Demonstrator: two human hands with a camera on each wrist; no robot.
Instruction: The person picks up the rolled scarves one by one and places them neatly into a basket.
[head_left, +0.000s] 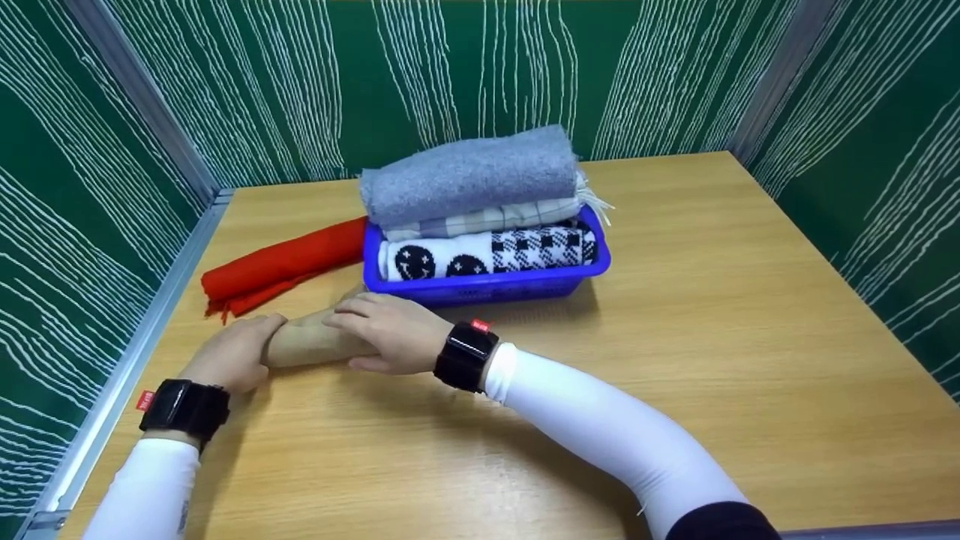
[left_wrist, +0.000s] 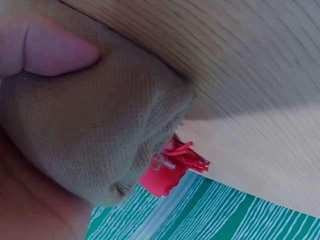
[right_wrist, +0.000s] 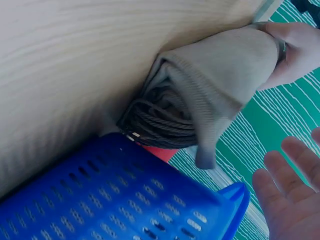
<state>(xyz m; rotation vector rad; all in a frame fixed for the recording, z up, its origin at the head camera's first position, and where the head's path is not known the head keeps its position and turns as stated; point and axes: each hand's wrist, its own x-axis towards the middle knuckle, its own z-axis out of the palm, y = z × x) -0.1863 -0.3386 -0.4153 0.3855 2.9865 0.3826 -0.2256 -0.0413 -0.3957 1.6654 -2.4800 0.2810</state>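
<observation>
A tan rolled cloth (head_left: 311,343) lies on the wooden table (head_left: 712,300) just in front of a blue basket (head_left: 487,286). My left hand (head_left: 251,346) grips the roll's left end, and my thumb (left_wrist: 55,50) presses into the fabric (left_wrist: 90,125). Over the roll's right part lies my right hand (head_left: 360,319), fingers relaxed. In the right wrist view its fingers (right_wrist: 290,195) are spread, apart from the roll (right_wrist: 220,85), whose open end shows coiled fringe.
The basket holds a black-and-white patterned roll (head_left: 487,255), a checked cloth (head_left: 487,220) and a grey folded cloth (head_left: 469,180) on top. A red rolled cloth (head_left: 277,262) with a fringe lies left of the basket. Green patterned walls enclose the table.
</observation>
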